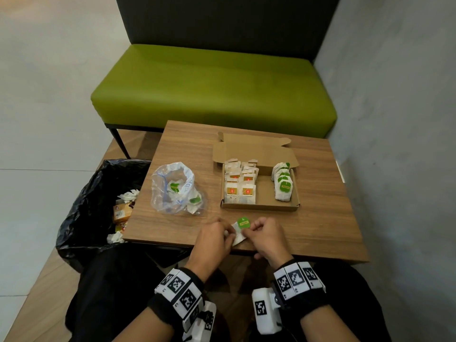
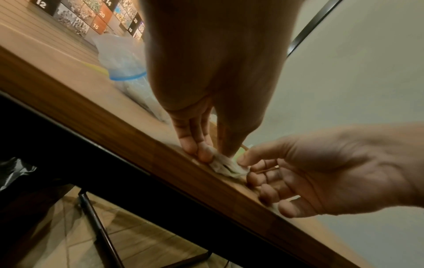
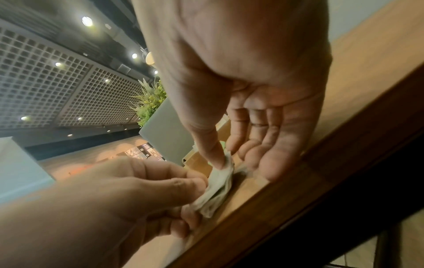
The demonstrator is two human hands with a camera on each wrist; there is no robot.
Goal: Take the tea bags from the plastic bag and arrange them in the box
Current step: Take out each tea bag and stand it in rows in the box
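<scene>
A white tea bag [image 1: 237, 235] with a green tag [image 1: 243, 223] lies at the table's near edge. My left hand [image 1: 227, 233] pinches its left end and my right hand [image 1: 247, 230] pinches its right end. The wrist views show the same tea bag [image 2: 227, 166] [image 3: 218, 188] crumpled between both hands' fingertips. The open cardboard box [image 1: 259, 207] holds two rows of red-tagged tea bags [image 1: 239, 191] on the left and one row of green-tagged tea bags [image 1: 283, 186] on the right. A clear plastic bag [image 1: 172, 188], left of the box, still contains green-tagged tea bags.
A black-lined waste bin [image 1: 98, 193] with wrappers stands at the table's left edge. A green bench [image 1: 212, 87] sits behind the table and a grey wall [image 1: 394, 119] runs along the right. The box's lid flap [image 1: 254, 149] lies open toward the bench.
</scene>
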